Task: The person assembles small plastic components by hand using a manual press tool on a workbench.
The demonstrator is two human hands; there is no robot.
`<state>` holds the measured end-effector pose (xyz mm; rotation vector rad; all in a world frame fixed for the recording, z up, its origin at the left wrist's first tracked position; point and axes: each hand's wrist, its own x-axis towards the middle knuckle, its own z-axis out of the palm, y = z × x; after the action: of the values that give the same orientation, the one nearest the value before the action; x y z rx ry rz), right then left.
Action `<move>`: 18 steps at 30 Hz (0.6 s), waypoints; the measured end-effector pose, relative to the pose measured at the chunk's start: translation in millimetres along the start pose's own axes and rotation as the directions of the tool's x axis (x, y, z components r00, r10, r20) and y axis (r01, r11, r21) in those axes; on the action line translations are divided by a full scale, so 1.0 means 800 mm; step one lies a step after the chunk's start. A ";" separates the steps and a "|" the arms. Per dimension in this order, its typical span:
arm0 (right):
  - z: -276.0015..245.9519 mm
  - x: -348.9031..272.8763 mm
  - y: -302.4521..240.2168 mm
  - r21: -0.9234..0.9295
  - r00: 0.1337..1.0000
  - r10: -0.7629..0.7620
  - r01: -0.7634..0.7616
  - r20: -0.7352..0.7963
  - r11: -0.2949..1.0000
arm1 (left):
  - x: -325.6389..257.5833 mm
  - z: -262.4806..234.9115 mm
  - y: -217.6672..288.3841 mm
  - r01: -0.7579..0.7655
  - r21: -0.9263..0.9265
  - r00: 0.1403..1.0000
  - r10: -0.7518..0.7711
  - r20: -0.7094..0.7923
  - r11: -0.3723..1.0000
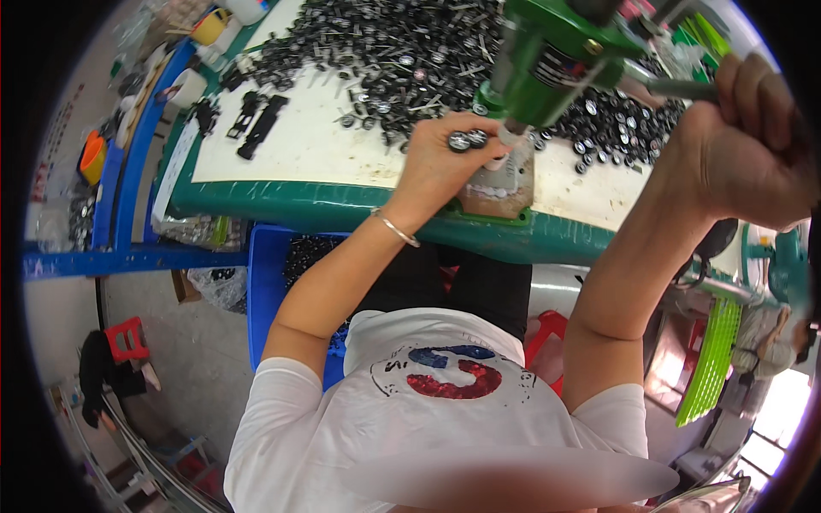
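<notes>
My left hand (445, 158) holds a pair of small black wheels (467, 139) on a thin axle, right beside the ram of a green hand press (547, 64). The fingers reach to the press base plate (505, 192) at the table's near edge. My right hand (753, 128) is closed around the press's metal lever handle (676, 87) at the upper right. A large heap of small black wheels and axles (402, 51) covers the white mat (299, 145) behind the press.
The green-edged table (299, 205) carries black plastic strips (261, 124) and rolls of tape (188, 85) at left. A blue crate (267, 282) of black parts stands under it. A red stool (126, 338) sits on the floor at left, green plastic pieces (710, 359) at right.
</notes>
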<state>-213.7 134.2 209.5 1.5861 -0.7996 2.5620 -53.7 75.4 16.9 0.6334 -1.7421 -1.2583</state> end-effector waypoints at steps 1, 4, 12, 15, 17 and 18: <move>0.000 -0.003 -0.001 0.022 1.000 -0.014 0.014 0.006 1.000 | -0.002 0.001 0.004 0.023 -0.038 1.000 -0.023 -0.008 0.999; -0.003 -0.008 -0.004 0.072 0.998 -0.056 0.054 0.030 0.996 | -0.007 0.005 0.004 0.104 -0.148 0.994 -0.110 -0.031 0.984; 0.009 0.035 0.022 0.001 0.945 0.319 -0.320 -0.069 0.947 | -0.008 0.005 0.002 0.082 -0.285 0.996 -0.092 -0.020 0.955; -0.019 0.064 0.064 0.100 0.846 0.514 -0.528 0.140 0.843 | -0.007 0.005 -0.003 0.107 -0.424 0.992 -0.124 -0.012 0.899; -0.025 0.059 0.075 0.077 0.826 0.548 -0.560 0.135 0.825 | -0.005 -0.015 -0.009 0.179 -0.544 0.978 -0.208 0.008 0.820; -0.028 0.057 0.079 0.051 0.803 0.581 -0.591 0.132 0.805 | -0.005 -0.029 -0.012 0.241 -0.655 0.957 -0.287 0.038 0.716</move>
<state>-271.6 78.3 214.2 1.7346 -1.4067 2.9599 -32.6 64.1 9.4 0.4965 -1.0446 -1.8992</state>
